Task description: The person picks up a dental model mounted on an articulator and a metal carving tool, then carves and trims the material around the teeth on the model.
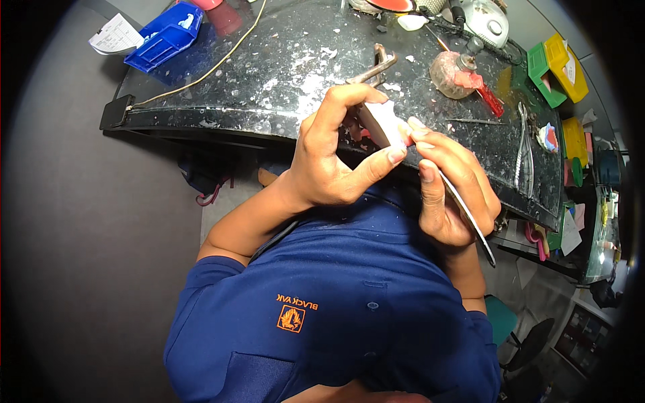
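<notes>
Head view
Left hand (329,158): centre of frame, fingers curled tight around a white cast (381,123).
Right hand (451,185): just right of it, closed on a thin metal blade (467,218) touching the cast.
Blue bin (163,37): upper left, white scraps inside.
Yellow bin (566,67): upper right, a white piece inside.
Green bin (543,75): beside it, contents unclear.

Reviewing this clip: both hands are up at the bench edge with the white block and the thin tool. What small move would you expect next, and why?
Probably a short scraping stroke: the right hand holds a thin metal blade pen-style, its tip at the white plaster block pinched in the left hand. White flecks on the black benchtop suggest trimming.
</notes>
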A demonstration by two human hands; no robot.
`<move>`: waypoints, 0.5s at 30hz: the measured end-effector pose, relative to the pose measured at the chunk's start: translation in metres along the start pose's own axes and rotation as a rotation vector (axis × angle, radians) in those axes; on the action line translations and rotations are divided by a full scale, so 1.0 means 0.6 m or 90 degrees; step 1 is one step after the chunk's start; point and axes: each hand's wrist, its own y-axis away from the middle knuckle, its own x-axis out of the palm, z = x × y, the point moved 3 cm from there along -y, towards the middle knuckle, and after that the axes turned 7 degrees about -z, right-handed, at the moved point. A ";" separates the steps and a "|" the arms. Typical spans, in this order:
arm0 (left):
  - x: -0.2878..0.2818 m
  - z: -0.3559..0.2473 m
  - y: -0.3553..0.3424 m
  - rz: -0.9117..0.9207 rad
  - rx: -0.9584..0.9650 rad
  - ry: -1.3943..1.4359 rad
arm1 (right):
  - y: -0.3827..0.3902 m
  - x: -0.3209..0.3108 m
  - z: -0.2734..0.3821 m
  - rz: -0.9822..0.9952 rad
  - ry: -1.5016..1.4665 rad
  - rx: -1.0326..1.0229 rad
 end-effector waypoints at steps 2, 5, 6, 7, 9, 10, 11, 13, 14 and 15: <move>-0.001 0.003 0.000 -0.009 0.031 -0.032 | 0.000 0.000 0.000 -0.006 -0.005 0.001; -0.002 0.002 0.001 -0.012 0.024 -0.043 | -0.002 0.001 0.000 -0.003 -0.010 0.006; -0.002 0.002 0.001 -0.011 0.024 -0.042 | -0.003 0.000 0.000 -0.002 -0.008 0.004; -0.001 0.001 0.000 -0.017 0.038 -0.044 | -0.002 0.000 0.000 0.000 -0.006 0.002; -0.001 0.000 -0.001 -0.022 0.051 -0.046 | -0.001 0.000 0.000 0.000 0.000 0.003; 0.000 0.000 0.000 -0.024 0.047 -0.042 | -0.001 0.000 0.000 0.000 0.005 0.004; 0.000 0.000 0.000 -0.025 0.043 -0.038 | -0.002 -0.001 0.001 0.000 0.005 0.004; -0.001 -0.001 -0.001 -0.022 0.032 -0.036 | -0.003 -0.001 0.003 0.003 0.015 -0.004; -0.001 -0.001 -0.001 -0.020 0.020 -0.035 | -0.003 -0.001 0.002 0.002 0.016 -0.004; -0.002 -0.001 -0.001 -0.020 0.020 -0.035 | -0.002 0.000 0.002 -0.001 0.012 0.000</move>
